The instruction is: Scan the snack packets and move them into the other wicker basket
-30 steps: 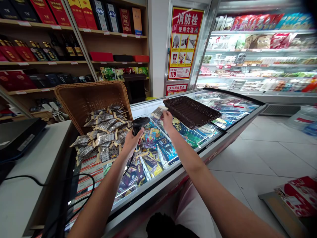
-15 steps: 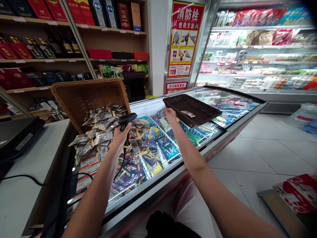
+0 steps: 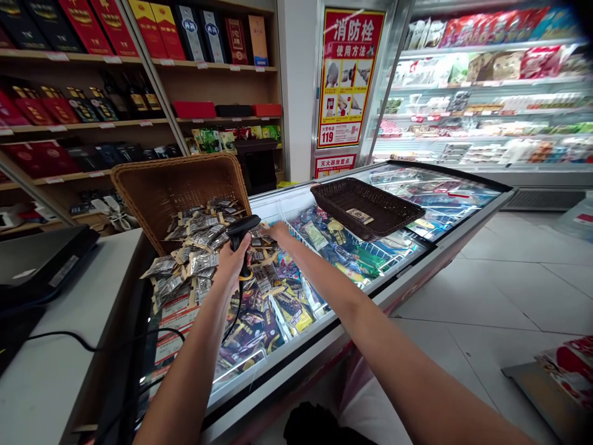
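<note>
My left hand (image 3: 231, 258) is gripping a black scanner (image 3: 243, 226) by its handle, fingers wrapped around it, and the scanner's head is pointing toward my right hand. A black cord (image 3: 239, 312) is trailing down from the handle. My right hand (image 3: 278, 233) is hovering just beside the scanner, at the right-hand edge of the heap of small packets (image 3: 204, 262); its fingers are bending together, but I cannot tell whether they are pinching one or touching any.

The packets are lying in a loose pile, partly inside a tan wicker basket (image 3: 185, 179) and partly spilling out of its mouth across the glass top of a chest freezer (image 3: 407, 278). The basket is tilting with its opening facing me. To the right of my hands, a dark woven tray (image 3: 398, 213) is resting on the freezer, and a single packet (image 3: 360, 216) is lying flat inside it. Beneath the glass, bright bags (image 3: 294, 312) are filling white wire racks.

On my left, a pale surface (image 3: 102, 272) is carrying a black device (image 3: 46, 266). Beyond the freezer, shelves (image 3: 227, 65) are holding boxes and bottles, a red poster (image 3: 349, 80) is hanging near the middle, and a lit chiller (image 3: 463, 111) is displaying packaged goods.
</note>
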Tool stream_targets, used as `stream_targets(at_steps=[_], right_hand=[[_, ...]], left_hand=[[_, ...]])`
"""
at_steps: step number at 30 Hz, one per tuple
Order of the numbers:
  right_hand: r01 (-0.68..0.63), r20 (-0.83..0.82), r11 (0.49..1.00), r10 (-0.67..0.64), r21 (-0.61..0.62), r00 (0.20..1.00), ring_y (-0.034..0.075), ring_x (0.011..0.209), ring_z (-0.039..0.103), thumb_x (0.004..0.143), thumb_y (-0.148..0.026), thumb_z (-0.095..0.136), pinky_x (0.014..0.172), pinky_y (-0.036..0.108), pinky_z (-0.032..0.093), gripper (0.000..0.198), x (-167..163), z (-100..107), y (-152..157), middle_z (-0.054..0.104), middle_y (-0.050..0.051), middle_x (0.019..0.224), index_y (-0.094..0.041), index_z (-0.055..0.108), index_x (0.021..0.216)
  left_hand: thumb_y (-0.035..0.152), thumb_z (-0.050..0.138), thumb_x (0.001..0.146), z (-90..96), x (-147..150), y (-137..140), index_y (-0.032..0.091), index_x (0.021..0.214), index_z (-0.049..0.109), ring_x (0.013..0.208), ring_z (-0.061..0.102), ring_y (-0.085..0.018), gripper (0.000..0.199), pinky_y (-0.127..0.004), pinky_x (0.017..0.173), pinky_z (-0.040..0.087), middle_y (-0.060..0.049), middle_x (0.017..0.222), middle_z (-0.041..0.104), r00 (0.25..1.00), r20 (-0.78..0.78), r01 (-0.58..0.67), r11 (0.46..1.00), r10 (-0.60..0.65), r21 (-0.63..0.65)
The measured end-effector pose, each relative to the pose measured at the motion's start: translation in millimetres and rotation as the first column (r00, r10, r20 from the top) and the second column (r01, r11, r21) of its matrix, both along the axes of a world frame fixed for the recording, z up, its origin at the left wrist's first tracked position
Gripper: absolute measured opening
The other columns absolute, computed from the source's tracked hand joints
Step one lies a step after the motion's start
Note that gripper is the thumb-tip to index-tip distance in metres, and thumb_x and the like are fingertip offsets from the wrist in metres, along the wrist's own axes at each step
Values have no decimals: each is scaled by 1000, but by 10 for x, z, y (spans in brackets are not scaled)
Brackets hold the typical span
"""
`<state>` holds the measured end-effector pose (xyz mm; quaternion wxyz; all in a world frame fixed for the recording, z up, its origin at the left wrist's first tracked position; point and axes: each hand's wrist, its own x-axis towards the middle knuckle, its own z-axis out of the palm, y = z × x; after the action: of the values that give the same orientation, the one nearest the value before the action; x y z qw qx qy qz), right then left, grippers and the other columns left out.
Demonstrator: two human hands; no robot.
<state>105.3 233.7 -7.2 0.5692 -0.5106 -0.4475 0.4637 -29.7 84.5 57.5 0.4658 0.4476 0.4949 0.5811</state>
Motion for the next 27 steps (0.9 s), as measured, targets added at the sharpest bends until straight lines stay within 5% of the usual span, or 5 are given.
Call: stream_targets(at_steps=[3, 10, 16, 27], right_hand=[[44, -65, 996, -49, -80, 997, 17, 61, 59, 70, -39, 86, 58, 28, 48, 39, 231, 56, -113, 53, -2, 54, -23, 51, 60], [312, -234, 950, -297, 25, 926, 13, 64, 59, 76, -31, 71, 57, 24, 51, 15, 1032, 150, -198, 62, -2, 69, -20, 62, 78], [333, -255, 939, -304, 80, 918, 12, 61, 56, 79, -34, 69, 54, 25, 50, 16, 1028, 101, -139, 62, -1, 73, -19, 63, 79], [356, -281, 933, -330, 48, 901, 12, 62, 57, 80, -32, 68, 52, 23, 51, 14, 1037, 108, -112, 63, 0, 77, -19, 64, 84]], left_hand=[[62, 90, 59, -3, 9, 0, 18, 80, 60, 47, 48, -7, 58, -22, 42, 36, 5, 69, 57, 1000, -2, 25, 1000, -25, 2], [57, 91, 60, 7, 103, -92, 19, 78, 61, 45, 46, -7, 52, -21, 41, 33, 4, 66, 58, 974, -133, 185, 983, -184, -4], [61, 86, 66, -118, 204, -82, 20, 76, 62, 43, 44, -9, 48, -22, 40, 33, 4, 58, 54, 908, -272, 332, 943, -320, -3], [59, 86, 67, -78, 236, -98, 22, 73, 57, 42, 42, -10, 47, -22, 41, 33, 6, 49, 51, 912, -275, 316, 949, -303, 4]])
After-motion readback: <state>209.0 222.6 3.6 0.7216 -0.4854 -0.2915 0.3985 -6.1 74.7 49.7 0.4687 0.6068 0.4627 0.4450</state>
